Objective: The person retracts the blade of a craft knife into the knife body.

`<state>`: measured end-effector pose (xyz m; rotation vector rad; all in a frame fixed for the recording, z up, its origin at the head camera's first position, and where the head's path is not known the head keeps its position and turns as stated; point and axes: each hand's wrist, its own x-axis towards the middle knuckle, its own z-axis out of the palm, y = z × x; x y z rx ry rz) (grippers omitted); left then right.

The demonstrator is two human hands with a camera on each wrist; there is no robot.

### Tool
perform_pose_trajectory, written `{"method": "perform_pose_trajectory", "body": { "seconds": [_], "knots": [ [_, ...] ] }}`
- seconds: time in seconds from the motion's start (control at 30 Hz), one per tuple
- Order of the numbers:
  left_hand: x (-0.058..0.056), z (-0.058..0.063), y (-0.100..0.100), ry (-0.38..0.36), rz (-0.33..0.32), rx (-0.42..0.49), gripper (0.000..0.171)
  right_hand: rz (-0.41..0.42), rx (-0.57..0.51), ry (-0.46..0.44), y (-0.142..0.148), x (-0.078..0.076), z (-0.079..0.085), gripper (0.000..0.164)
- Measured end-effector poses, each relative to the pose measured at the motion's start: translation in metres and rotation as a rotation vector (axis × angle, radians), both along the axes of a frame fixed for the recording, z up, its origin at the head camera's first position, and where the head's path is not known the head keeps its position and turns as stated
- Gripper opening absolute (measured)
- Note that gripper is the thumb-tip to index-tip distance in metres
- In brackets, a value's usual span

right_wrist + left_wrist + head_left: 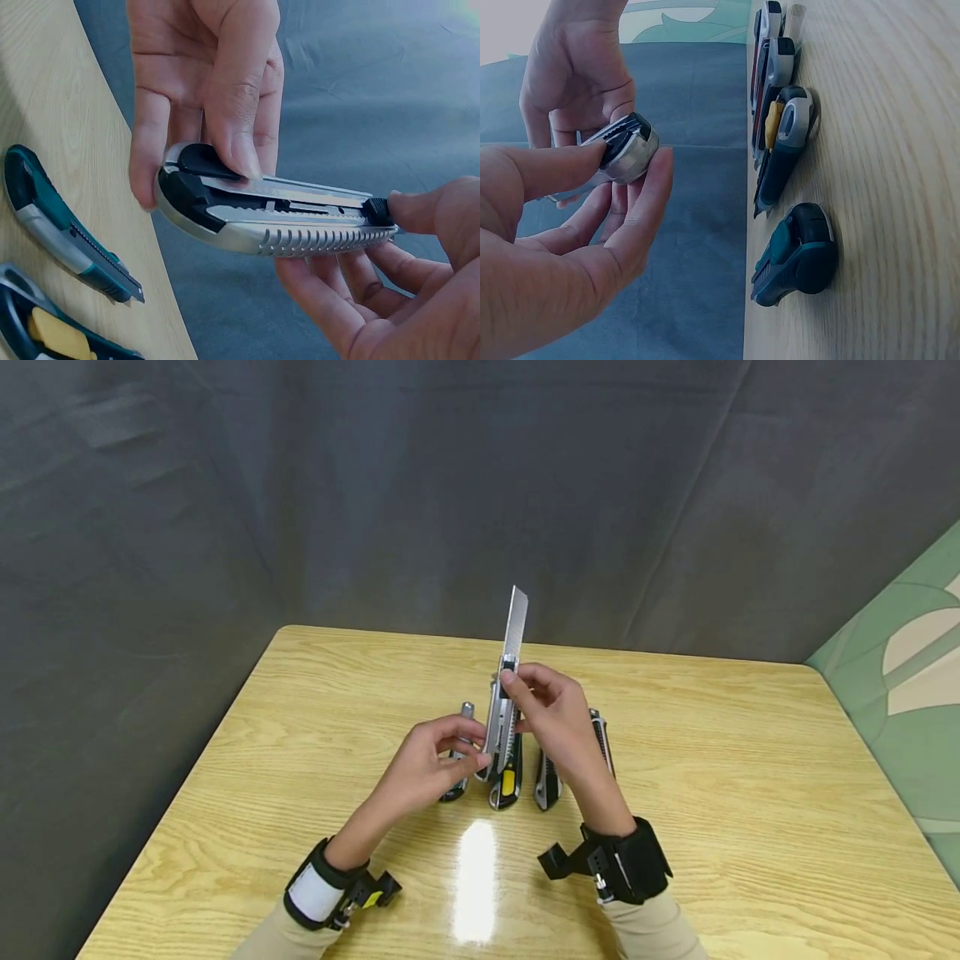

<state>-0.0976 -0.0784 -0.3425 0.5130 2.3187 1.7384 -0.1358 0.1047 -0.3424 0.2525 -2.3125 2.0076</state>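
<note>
A silver box cutter (pixel 501 718) with black parts is held up above the table, its long blade (pixel 516 622) extended and pointing away. My left hand (pixel 438 758) pinches its rear end between thumb and fingers. Farther up the handle, my right hand (pixel 551 714) grips it, the thumb on the black slider (pixel 379 211) and the fingers under the ribbed side. In the right wrist view the blade is out of frame. Below lie a green-and-black box cutter (pixel 799 255) and a box cutter with a yellow part (pixel 507 783).
Two more box cutters, one with a black-and-silver handle (pixel 548 785) and one partly behind the right forearm (pixel 600 735), lie on the wooden table (pixel 750 793). Dark cloth (pixel 480 502) hangs behind the table. Green patterned fabric (pixel 915 677) is at the right.
</note>
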Motion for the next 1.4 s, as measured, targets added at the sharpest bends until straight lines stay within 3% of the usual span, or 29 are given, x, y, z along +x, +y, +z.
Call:
{"method": "perform_pose_trajectory", "body": {
  "seconds": [0.83, 1.07, 1.23, 1.4],
  "knots": [
    [-0.0012, 0.0009, -0.0011, 0.004, -0.002, 0.007, 0.025, 0.029, 0.013, 0.037, -0.0029, 0.0016, -0.0001, 0.027],
    [-0.0009, 0.0023, -0.0025, 0.022, 0.006, -0.001, 0.025, 0.047, -0.034, -0.040, -0.0025, 0.0003, -0.0019, 0.031],
    [-0.0019, 0.0023, -0.0034, 0.043, 0.017, 0.006, 0.025, 0.109, -0.013, -0.110, -0.0002, 0.0012, -0.0011, 0.039],
    [-0.0033, 0.0020, -0.0026, 0.038, 0.015, 0.018, 0.024, 0.126, 0.002, -0.108, -0.0009, 0.0029, -0.0003, 0.040]
  ]
}}
